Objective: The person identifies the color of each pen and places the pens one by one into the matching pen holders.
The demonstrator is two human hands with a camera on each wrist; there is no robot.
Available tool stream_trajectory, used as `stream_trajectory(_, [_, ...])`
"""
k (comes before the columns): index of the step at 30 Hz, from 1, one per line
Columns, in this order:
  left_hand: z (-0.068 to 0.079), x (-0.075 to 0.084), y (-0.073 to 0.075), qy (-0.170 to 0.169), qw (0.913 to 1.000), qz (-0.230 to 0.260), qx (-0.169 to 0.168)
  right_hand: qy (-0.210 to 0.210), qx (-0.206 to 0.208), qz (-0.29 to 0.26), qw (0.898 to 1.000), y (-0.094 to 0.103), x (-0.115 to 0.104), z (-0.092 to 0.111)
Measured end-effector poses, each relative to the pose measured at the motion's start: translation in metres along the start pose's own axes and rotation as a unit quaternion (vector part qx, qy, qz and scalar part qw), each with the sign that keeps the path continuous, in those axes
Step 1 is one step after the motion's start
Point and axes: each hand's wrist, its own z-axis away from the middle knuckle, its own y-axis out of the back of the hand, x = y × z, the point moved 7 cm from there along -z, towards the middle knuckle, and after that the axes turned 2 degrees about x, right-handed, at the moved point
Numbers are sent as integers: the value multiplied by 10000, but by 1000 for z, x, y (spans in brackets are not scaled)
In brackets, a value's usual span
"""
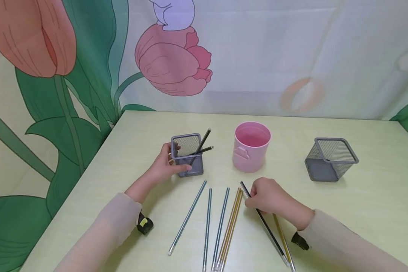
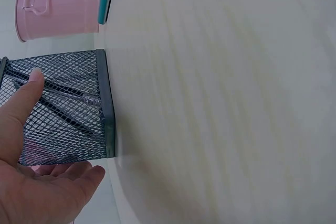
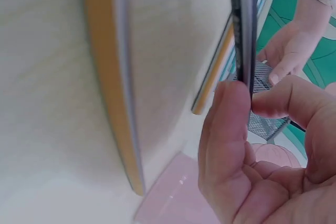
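Observation:
My left hand (image 1: 161, 164) grips a grey mesh pencil holder (image 1: 193, 166) at its left side, the thumb on the near face. Two black pencils (image 1: 204, 140) lean inside it toward the right; they also show through the mesh (image 2: 68, 124) in the left wrist view. My right hand (image 1: 266, 194) pinches a black pencil (image 1: 270, 232) between thumb and fingers, as the right wrist view shows too. Under that forearm lies a gold pencil (image 1: 281, 234). Between the hands are three blue pencils (image 1: 187, 217) and a pair of gold pencils (image 1: 234, 228) side by side.
A pink cup (image 1: 249, 156) stands behind the pencils, between the two mesh holders. The second grey mesh holder (image 1: 326, 160) is at the right on the pale table (image 1: 370, 211). A printed curtain (image 1: 251, 56) hangs behind the table's far edge.

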Motion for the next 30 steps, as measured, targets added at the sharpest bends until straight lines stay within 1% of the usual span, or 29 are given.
stream_trajectory(5, [-1,-1,1,-15,10000,-18,15,137,19,-70,9999,5,-5,3])
stream_trajectory(14, [-2,-1,1,-17,10000,-27,32,578,7,-341,9977,18,-17,7])
stream_trajectory(18, [-2,-1,1,-30,10000,-19,30,673,-19,-319,9972,25,-21,8])
stream_trajectory(21, [-2,-1,1,-33,10000,-23,18,726,-2,-444,9964,30,-22,10])
stream_trajectory(25, [-1,0,0,-23,10000,-30,16,834,82,-674,9942,39,-24,11])
stream_trajectory(30, [-1,0,0,-38,10000,-39,21,962,310,-812,9916,51,-28,13])
